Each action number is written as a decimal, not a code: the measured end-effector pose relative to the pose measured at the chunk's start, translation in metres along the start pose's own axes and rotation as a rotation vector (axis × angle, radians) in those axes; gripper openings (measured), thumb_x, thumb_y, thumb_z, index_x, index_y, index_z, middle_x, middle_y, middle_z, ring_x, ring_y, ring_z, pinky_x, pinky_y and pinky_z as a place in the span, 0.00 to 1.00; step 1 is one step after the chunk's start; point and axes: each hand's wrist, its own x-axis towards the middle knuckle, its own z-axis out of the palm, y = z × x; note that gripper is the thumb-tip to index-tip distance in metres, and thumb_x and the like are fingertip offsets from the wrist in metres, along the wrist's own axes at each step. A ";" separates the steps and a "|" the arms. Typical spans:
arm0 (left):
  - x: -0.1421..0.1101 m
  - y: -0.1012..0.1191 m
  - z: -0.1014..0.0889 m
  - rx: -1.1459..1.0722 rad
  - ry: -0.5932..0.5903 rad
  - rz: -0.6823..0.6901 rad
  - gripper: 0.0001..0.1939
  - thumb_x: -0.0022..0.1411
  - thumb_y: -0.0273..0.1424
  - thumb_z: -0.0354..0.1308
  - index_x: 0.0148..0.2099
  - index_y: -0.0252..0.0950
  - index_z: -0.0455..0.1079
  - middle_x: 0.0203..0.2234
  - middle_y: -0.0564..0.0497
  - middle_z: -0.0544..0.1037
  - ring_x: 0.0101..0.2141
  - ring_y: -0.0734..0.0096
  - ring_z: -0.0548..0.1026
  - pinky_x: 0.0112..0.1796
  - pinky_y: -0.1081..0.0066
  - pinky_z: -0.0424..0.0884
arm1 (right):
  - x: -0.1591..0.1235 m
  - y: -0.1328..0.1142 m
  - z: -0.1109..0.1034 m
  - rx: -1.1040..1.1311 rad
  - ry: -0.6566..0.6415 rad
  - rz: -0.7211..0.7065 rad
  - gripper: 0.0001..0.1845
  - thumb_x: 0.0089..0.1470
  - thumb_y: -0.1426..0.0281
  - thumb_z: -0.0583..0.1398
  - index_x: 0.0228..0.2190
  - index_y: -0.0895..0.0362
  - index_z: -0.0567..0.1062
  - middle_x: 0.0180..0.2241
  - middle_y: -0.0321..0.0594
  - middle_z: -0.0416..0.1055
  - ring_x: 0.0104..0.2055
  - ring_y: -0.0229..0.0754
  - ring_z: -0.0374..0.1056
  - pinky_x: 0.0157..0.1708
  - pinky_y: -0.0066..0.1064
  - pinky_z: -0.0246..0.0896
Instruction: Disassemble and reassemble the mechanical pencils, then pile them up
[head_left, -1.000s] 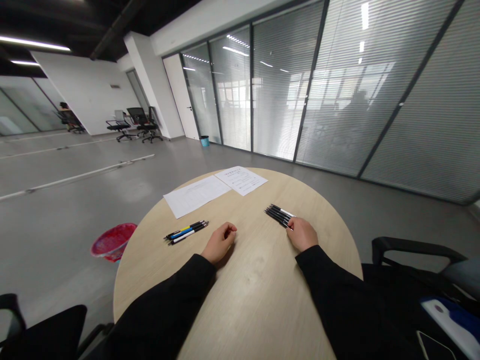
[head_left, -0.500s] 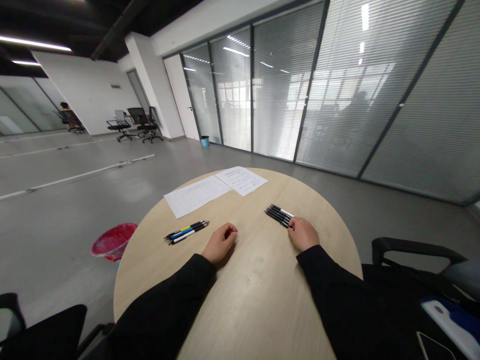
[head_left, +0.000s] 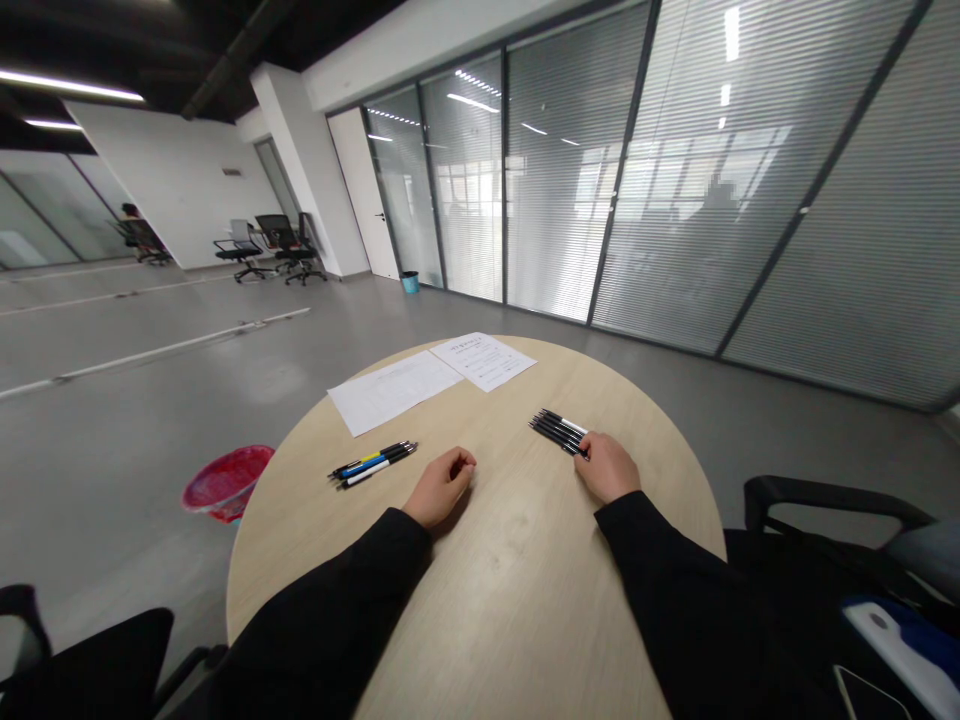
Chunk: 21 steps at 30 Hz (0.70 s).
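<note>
My right hand (head_left: 609,468) is closed at the near end of a row of black pens (head_left: 556,432) on the right of the round wooden table. Its fingertips pinch the end of the nearest pen, though they partly hide it. One pen in that row has a white part. Resting on the tabletop nearer the middle, my left hand (head_left: 441,487) has its fingers curled in, and nothing shows in them. To its left lies a small group of pens (head_left: 375,464) side by side, with yellow, blue and white parts; it does not touch my hand.
Two printed sheets (head_left: 397,388) lie toward the table's (head_left: 495,600) far edge. A red-lined bin (head_left: 227,482) stands on the floor at left. Chairs flank the table; a phone (head_left: 870,692) lies on the right one (head_left: 821,492). Glass partitions run behind.
</note>
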 end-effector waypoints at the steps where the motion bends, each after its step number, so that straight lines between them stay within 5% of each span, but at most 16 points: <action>1: 0.000 0.001 0.000 0.012 -0.002 0.004 0.08 0.59 0.35 0.52 0.35 0.36 0.68 0.24 0.54 0.71 0.27 0.69 0.67 0.32 0.70 0.62 | 0.000 -0.002 0.001 0.004 0.013 -0.011 0.02 0.53 0.73 0.60 0.32 0.57 0.73 0.33 0.41 0.71 0.36 0.41 0.65 0.31 0.29 0.49; 14: -0.005 -0.001 -0.001 0.314 -0.123 0.172 0.09 0.64 0.32 0.49 0.39 0.38 0.70 0.33 0.47 0.75 0.34 0.63 0.71 0.38 0.65 0.65 | -0.023 -0.040 0.011 0.284 -0.168 -0.454 0.04 0.56 0.74 0.58 0.31 0.57 0.74 0.28 0.36 0.68 0.32 0.39 0.64 0.35 0.28 0.54; 21: 0.000 -0.010 -0.030 0.724 0.047 0.105 0.09 0.65 0.27 0.48 0.41 0.37 0.69 0.38 0.43 0.72 0.40 0.59 0.70 0.41 0.63 0.65 | -0.024 -0.041 0.015 0.310 -0.186 -0.490 0.04 0.55 0.75 0.59 0.31 0.58 0.75 0.26 0.35 0.68 0.30 0.38 0.62 0.34 0.28 0.53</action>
